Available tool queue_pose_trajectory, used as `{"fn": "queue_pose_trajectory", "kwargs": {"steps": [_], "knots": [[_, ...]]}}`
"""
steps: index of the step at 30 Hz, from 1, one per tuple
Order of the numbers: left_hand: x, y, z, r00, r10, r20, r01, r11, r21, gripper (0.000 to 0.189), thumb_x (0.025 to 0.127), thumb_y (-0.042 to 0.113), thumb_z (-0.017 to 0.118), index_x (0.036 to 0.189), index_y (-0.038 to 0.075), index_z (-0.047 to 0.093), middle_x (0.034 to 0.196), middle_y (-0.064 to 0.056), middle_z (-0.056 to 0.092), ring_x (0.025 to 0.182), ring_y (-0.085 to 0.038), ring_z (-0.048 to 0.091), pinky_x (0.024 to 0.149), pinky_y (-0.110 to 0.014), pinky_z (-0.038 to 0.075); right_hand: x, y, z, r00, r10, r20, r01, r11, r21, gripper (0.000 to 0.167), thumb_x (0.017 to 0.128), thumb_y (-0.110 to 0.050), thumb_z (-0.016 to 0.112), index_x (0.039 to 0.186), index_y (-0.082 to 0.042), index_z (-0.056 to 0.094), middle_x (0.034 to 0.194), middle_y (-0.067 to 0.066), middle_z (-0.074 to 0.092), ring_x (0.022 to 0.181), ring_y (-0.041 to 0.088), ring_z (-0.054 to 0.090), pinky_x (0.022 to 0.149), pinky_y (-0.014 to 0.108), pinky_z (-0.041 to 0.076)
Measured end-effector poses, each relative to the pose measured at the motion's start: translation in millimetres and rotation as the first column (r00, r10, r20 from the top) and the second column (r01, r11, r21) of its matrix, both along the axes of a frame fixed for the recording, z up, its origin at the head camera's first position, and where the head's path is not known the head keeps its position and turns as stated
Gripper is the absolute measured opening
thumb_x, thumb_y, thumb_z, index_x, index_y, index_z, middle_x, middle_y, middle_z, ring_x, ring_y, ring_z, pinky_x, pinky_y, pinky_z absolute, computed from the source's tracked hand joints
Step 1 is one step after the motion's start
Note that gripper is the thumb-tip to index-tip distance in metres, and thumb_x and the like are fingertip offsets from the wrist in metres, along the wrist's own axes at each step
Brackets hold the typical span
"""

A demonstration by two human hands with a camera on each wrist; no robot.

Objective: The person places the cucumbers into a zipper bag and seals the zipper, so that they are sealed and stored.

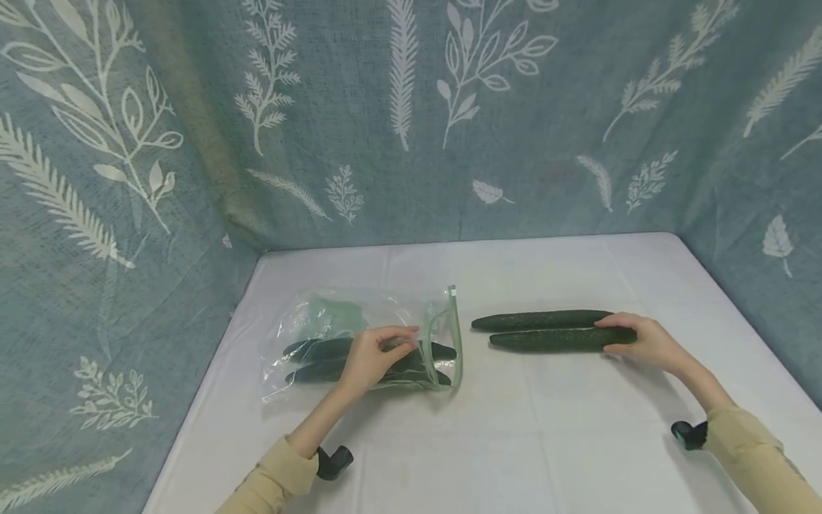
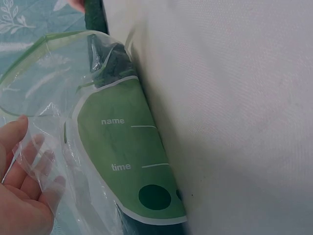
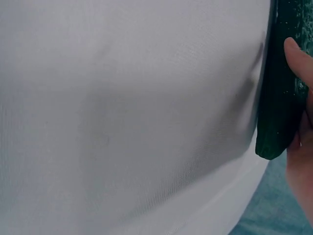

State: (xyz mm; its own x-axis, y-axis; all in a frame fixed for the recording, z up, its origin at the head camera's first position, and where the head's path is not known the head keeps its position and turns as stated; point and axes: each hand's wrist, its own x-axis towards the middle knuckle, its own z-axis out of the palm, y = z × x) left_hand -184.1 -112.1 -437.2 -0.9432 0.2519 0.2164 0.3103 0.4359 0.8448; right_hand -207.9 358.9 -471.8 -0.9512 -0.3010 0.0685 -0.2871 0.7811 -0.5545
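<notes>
On the left of the table lies a clear zip bag (image 1: 379, 300) with a green rim, its mouth facing right; two cucumbers (image 1: 443, 350) are inside. My left hand (image 1: 375, 357) is over the bag near the mouth, its thumb and fingers pinching the upper film. Through the plastic in the left wrist view, the fingers (image 2: 32, 171) of that hand show, beside a green label (image 2: 122, 147) reading "name" and "time". Two more cucumbers lie side by side to the right. My right hand (image 1: 648, 346) grips the right end of the nearer cucumber (image 1: 552, 340), next to the farther cucumber (image 1: 539, 320).
A white cloth covers the table (image 1: 501, 442). Blue-green curtains (image 1: 359, 128) with white leaf prints hang behind it and along both sides. Black wrist devices show at the left cuff (image 1: 334, 462) and at the right cuff (image 1: 690, 434).
</notes>
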Motion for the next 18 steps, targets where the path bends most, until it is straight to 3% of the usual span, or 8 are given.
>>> {"fn": "queue_pose_trajectory", "kwargs": {"steps": [4,6,9,12,18], "knots": [[0.3,-0.4,-0.3,1.0,-0.003,0.011,0.003,1.0,0.002,0.017,0.084,0.011,0.07,0.101,0.009,0.073,0.114,-0.006,0.07,0.06,-0.003,0.055,0.046,-0.018,0.033,-2.5,-2.3,-2.2,1.0,0.005,0.0,-0.005,1.0,0.021,0.049,0.074,-0.007,0.078,0.119,0.0,0.061,0.124,0.028,0.057,0.118,0.051,0.047,0.096,0.063,0.039],[0.7,-0.1,0.2,1.0,-0.003,0.014,0.003,1.0,-0.001,0.017,0.085,0.011,0.07,0.101,0.01,0.073,0.114,-0.005,0.07,0.068,-0.008,0.063,0.05,-0.018,0.039,-3.1,-2.8,-2.9,1.0,0.011,-0.001,-0.011,1.0,0.02,0.049,0.074,-0.006,0.078,0.119,0.0,0.06,0.124,0.029,0.057,0.119,0.051,0.046,0.097,0.063,0.038],[1.1,0.5,0.7,1.0,0.001,0.006,-0.001,1.0,-0.007,0.016,0.084,0.012,0.07,0.1,0.009,0.074,0.113,-0.004,0.071,0.087,-0.015,0.07,0.069,-0.025,0.055,-3.3,-2.9,-3.8,1.0,0.02,-0.007,-0.02,1.0,0.013,0.05,0.073,-0.004,0.078,0.119,0.001,0.06,0.124,0.029,0.057,0.118,0.051,0.047,0.096,0.064,0.038],[0.7,0.8,0.3,1.0,0.005,0.002,-0.005,1.0,-0.004,0.015,0.084,0.011,0.071,0.098,0.008,0.074,0.113,-0.004,0.071,0.1,-0.021,0.068,0.088,-0.037,0.055,-2.8,-3.1,-4.2,0.999,0.028,-0.024,-0.028,1.0,0.006,0.05,0.073,-0.002,0.077,0.119,0.001,0.06,0.124,0.029,0.057,0.118,0.051,0.047,0.095,0.064,0.038],[0.6,0.4,-1.0,1.0,0.013,-0.011,-0.013,1.0,-0.007,0.015,0.083,0.01,0.071,0.098,0.009,0.074,0.112,-0.004,0.071,0.101,-0.021,0.068,0.088,-0.04,0.055,-1.1,-4.4,-5.8,0.995,0.034,-0.094,-0.034,0.999,0.011,0.049,0.07,0.001,0.077,0.117,0.001,0.061,0.12,0.028,0.06,0.114,0.05,0.05,0.093,0.062,0.04]]}}
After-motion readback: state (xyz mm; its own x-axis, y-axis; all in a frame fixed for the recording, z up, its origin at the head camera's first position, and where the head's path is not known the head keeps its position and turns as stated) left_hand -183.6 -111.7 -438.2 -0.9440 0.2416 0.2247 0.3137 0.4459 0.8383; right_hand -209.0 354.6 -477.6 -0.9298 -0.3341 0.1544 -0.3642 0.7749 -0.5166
